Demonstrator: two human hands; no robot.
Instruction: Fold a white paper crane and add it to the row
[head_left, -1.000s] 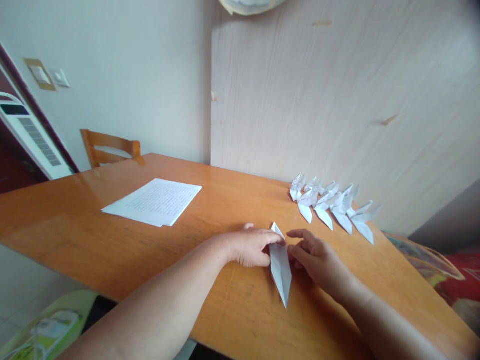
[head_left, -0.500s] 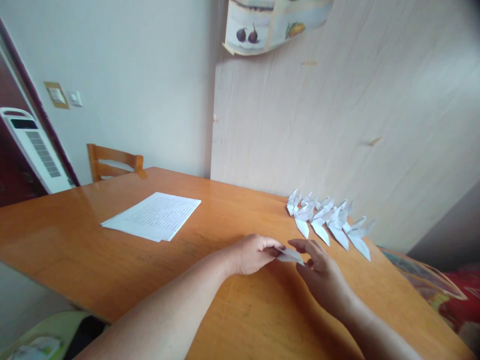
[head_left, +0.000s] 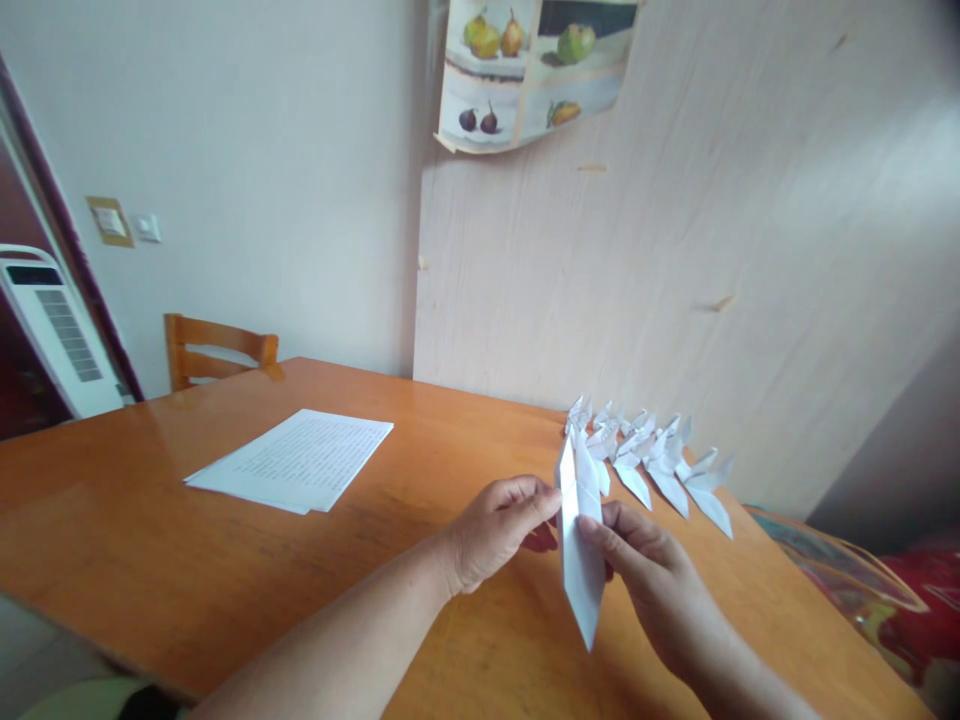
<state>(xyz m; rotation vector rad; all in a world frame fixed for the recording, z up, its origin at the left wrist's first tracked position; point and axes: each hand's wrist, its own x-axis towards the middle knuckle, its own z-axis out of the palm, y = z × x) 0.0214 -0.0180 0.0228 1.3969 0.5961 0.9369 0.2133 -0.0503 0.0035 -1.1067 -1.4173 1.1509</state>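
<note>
A long, pointed piece of folded white paper point(head_left: 581, 545) stands upright above the orange wooden table point(head_left: 225, 560), held between both hands. My left hand point(head_left: 495, 530) pinches its left edge near the top. My right hand point(head_left: 645, 575) grips it from the right with thumb in front. Just behind, several finished white paper cranes point(head_left: 649, 460) lie in a row along the wall.
A stack of printed sheets point(head_left: 296, 460) lies on the table to the left. A wooden chair point(head_left: 217, 345) stands at the far end, beside a white heater point(head_left: 52, 330). A fruit poster point(head_left: 525, 70) hangs on the pale wood panel.
The folded paper lay flat on the table under both hands; both hands have since lifted it and turned it upright. The view has tilted up.
</note>
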